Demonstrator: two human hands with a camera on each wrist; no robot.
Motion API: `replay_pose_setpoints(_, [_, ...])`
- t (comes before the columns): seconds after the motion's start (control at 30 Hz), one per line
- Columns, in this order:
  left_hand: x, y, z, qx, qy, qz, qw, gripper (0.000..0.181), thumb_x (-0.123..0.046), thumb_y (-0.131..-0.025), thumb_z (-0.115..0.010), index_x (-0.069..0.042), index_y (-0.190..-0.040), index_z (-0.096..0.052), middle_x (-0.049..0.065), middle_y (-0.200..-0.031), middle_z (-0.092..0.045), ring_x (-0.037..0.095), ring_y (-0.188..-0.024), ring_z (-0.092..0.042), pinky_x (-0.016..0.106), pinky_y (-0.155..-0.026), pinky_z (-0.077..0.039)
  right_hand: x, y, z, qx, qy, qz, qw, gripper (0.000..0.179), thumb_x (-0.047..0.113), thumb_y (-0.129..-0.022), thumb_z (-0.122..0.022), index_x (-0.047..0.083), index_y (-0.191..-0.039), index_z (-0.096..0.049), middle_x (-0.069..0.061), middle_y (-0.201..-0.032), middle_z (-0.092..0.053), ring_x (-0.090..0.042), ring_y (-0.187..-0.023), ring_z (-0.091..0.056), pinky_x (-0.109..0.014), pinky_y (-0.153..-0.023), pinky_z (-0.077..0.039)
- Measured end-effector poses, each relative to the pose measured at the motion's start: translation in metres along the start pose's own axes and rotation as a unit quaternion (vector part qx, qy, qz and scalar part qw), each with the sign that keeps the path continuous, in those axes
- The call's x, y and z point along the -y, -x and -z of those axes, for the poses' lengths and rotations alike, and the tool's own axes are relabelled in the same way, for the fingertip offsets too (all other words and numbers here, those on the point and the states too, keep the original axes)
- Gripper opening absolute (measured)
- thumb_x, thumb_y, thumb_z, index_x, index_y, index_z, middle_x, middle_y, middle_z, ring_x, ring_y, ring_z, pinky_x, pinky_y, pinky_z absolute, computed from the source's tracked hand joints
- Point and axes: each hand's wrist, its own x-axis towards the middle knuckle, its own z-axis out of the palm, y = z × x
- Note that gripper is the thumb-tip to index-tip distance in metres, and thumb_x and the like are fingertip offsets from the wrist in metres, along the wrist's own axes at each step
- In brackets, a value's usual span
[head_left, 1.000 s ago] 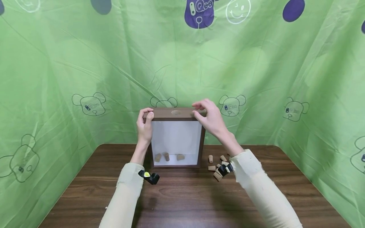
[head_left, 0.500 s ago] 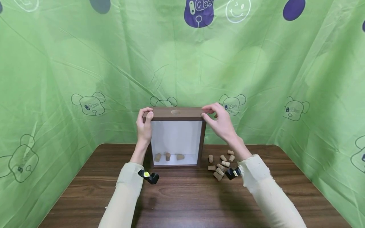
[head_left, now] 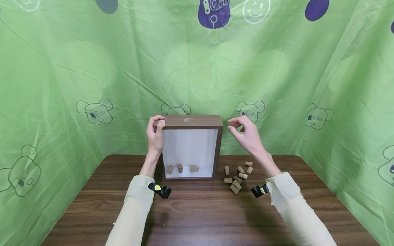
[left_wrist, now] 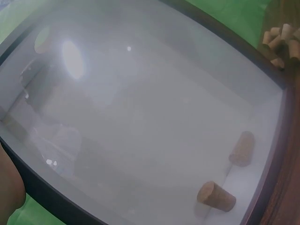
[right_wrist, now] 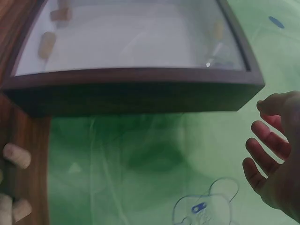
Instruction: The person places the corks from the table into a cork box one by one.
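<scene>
A shadow box frame point(head_left: 218, 153) of dark brown wood stands upright on the table, with a clear front, a white inside and a round hole point(head_left: 189, 120) in its top. Three corks, one of them an upright cork point(head_left: 180, 168), are at the bottom inside it. My left hand point(head_left: 155, 136) grips the box's top left corner, thumb in front and fingers over the top. To the right of the top right corner, my right hand point(head_left: 246, 135) hovers in the air, fingers loosely bent and nothing between them. The right wrist view shows its fingers point(right_wrist: 269, 140) apart from the box.
Several loose corks point(head_left: 236, 184) lie on the brown wooden table point(head_left: 197, 212), right of the box. Green cloth point(head_left: 197, 75) with printed bear heads hangs behind and at both sides. Each wrist wears a small black camera, such as the right camera point(head_left: 258, 191).
My right hand has moved right, from over the box's top to beyond its right corner. The middle cork inside the box has come upright. My left hand keeps its grip.
</scene>
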Motion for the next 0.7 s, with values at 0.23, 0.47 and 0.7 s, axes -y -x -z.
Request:
replay_pose_setpoints(0.23, [-0.001, 0.001, 0.001, 0.003, -0.006, 0.002, 1.0000, 0.028, -0.021, -0.094, -0.054, 0.000, -0.113, -0.060, 0.005, -0.111, -0.059, 0.005, -0.102, -0.050, 0.027, -0.093, -0.037, -0.022, 0.017, 0.004, 0.011, 0.016, -0.030, 0.9994, 0.024, 0.015, -0.092, -0.067, 0.005, -0.114, -0.068, -0.009, -0.103, -0.064, -0.025, -0.093, -0.058, -0.034, -0.077, -0.048])
replay_pose_setpoints(0.47, [0.000, 0.001, 0.000, 0.000, 0.000, -0.005, 1.0000, 0.031, -0.019, -0.095, -0.054, 0.005, -0.114, -0.058, 0.012, -0.115, -0.058, 0.006, -0.104, -0.050, 0.027, -0.094, -0.037, -0.044, 0.033, 0.007, 0.025, 0.025, -0.047, 0.9983, 0.025, 0.018, -0.094, -0.066, 0.007, -0.115, -0.068, -0.008, -0.105, -0.065, -0.019, -0.092, -0.059, -0.024, -0.073, -0.046])
replay_pose_setpoints(0.7, [0.000, 0.000, -0.001, -0.002, 0.005, -0.007, 1.0000, 0.030, -0.018, -0.094, -0.055, 0.004, -0.113, -0.059, 0.010, -0.114, -0.059, 0.006, -0.105, -0.050, 0.026, -0.095, -0.037, -0.070, 0.050, 0.008, 0.044, 0.045, -0.065, 0.9959, 0.025, 0.016, -0.093, -0.067, 0.005, -0.115, -0.067, -0.010, -0.102, -0.065, -0.021, -0.089, -0.061, -0.034, -0.076, -0.050])
